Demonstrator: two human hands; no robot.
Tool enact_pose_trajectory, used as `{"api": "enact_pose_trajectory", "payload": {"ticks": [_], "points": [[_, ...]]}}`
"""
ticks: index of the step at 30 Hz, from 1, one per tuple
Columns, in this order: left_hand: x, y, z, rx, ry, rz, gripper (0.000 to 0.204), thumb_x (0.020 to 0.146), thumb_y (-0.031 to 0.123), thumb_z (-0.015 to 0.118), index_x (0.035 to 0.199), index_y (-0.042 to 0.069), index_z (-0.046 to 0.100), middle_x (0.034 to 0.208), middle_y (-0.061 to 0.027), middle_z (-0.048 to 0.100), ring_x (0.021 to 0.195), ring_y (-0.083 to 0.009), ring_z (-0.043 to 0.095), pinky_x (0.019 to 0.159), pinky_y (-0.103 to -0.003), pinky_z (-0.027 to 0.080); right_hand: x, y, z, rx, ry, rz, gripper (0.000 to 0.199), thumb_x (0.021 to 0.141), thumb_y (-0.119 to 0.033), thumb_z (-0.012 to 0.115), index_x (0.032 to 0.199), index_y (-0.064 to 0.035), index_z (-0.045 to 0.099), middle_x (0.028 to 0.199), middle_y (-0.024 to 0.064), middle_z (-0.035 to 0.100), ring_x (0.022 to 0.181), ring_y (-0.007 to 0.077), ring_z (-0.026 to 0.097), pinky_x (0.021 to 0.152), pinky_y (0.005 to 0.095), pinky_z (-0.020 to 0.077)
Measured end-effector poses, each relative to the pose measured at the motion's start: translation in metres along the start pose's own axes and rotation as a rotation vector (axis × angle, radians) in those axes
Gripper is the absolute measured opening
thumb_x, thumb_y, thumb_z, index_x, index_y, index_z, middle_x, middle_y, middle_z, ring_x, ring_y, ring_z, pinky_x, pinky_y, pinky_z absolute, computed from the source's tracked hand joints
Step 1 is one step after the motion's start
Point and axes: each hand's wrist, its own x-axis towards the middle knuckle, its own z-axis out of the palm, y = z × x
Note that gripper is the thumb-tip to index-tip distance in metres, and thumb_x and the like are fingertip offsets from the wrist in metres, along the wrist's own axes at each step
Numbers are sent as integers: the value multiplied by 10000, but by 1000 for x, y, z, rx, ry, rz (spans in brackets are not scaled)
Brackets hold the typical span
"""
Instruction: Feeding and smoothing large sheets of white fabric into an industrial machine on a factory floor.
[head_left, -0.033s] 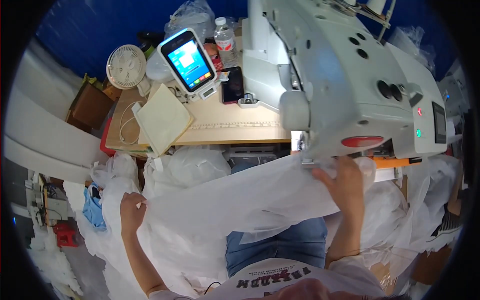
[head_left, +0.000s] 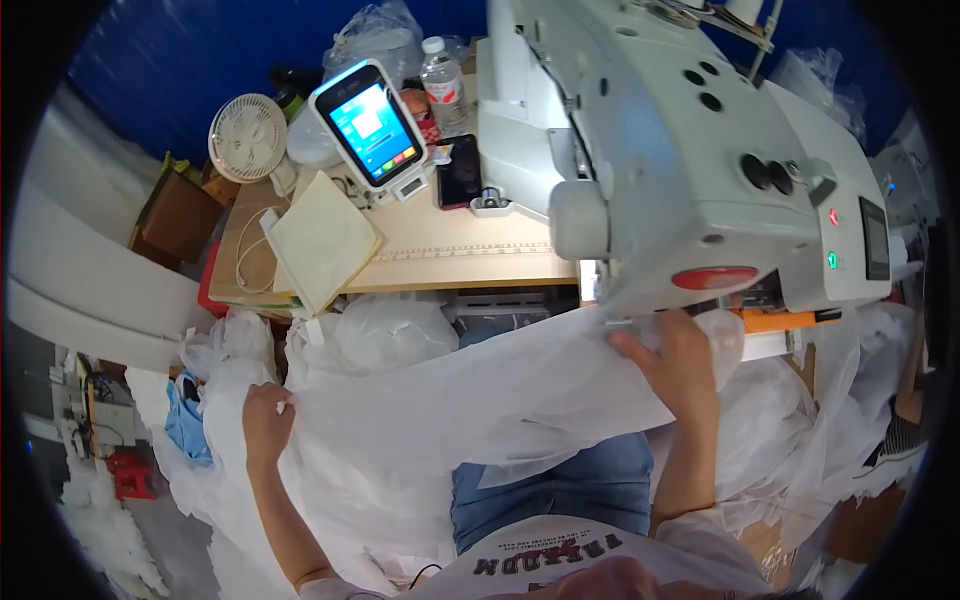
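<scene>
A large sheet of thin white fabric [head_left: 480, 400] lies stretched across my lap, running up under the head of a grey industrial sewing machine [head_left: 680, 150]. My left hand [head_left: 266, 422] grips the fabric's left edge, low and out to the side, fingers closed around a fold. My right hand [head_left: 672, 350] presses on the fabric just below the machine's needle area, fingers curled over the cloth. The needle itself is hidden behind the machine head.
On the wooden table [head_left: 450, 260] stand a tilted touchscreen device [head_left: 368, 125], a dark phone [head_left: 460, 172], a water bottle [head_left: 443, 85], a small white fan [head_left: 247, 138] and a cream pad [head_left: 320, 240]. Heaps of white fabric [head_left: 370, 330] and bags surround my legs.
</scene>
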Motion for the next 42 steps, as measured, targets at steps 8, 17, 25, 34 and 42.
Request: {"api": "enact_pose_trajectory", "payload": {"ticks": [8,17,25,34,42], "points": [[27,33,39,-1073,-574,-639,44,769,24,609,799,56,605,697,-3,595,586,-119,546,516,-250,435,-51,91,-27,-60,-6,27,181,779,-130,652,820,40,604,622,92,568,578,129,536,566,254,433],[50,76,67,-1332,-94,-731,86,797,55,640,767,50,560,642,14,537,602,-94,494,534,-250,405,-28,46,-9,119,547,118,162,807,-159,634,816,-1,602,614,133,543,500,202,502,492,291,394],[45,129,52,-758,-16,-451,238,805,108,642,631,60,486,633,47,458,621,-67,379,535,-240,315,-18,90,-25,-305,379,199,161,845,-191,570,883,-34,566,624,152,553,590,319,535,530,396,420],[16,90,117,-1175,-286,-649,84,808,106,655,829,25,648,680,47,542,637,-61,467,622,-211,403,8,154,-2,-411,407,165,239,904,-199,489,932,25,568,954,218,590,812,401,548,700,435,436],[-94,-153,269,550,128,-744,363,756,391,657,863,44,644,876,-152,645,821,-319,605,767,-420,472,-13,189,0,246,676,228,364,916,-300,547,1067,25,616,1028,122,602,916,183,559,839,287,442]]}}
